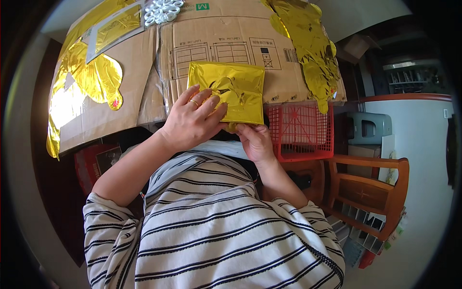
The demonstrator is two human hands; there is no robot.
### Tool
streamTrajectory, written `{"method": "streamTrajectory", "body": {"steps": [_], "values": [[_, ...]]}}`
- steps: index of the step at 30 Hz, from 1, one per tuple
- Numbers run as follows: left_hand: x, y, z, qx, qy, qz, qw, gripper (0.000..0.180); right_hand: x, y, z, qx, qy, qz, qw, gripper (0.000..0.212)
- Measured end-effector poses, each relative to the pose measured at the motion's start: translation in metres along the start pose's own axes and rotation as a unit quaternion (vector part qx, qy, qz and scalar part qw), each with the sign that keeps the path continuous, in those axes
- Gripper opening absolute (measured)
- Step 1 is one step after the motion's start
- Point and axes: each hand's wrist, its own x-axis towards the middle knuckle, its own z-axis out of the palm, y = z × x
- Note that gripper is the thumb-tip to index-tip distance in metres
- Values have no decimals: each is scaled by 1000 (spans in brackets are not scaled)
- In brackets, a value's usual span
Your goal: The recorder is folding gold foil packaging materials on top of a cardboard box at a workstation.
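A folded gold foil balloon [248, 91], roughly square and wrinkled in the middle, lies at the near edge of a cardboard sheet. Across its left part rests my left hand [195, 115], fingers stretched out and slightly apart, with a ring on one finger. My right hand [256, 142] is closed at the balloon's lower edge, pinching a bit of the foil between thumb and fingers. Part of that pinched foil is hidden behind the fingers.
Cardboard [221, 29] covers the work surface. Flat gold foil balloons lie at its left [91, 72] and right [313, 53]. Far left are a clear packet [115, 29] and a white looped bundle [162, 10]. A red plastic basket [301, 130] and wooden chair [368, 192] stand right.
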Motion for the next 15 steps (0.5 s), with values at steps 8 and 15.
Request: {"method": "streamTrajectory", "body": {"steps": [8, 15], "values": [[-1, 1, -1, -6, 6, 9, 1000, 47, -6, 1, -2, 3, -24, -10, 1000, 26], [-3, 1, -1, 1, 13, 29, 1000, 46, -5, -3, -2, -46, -13, -26, 999, 24]]}}
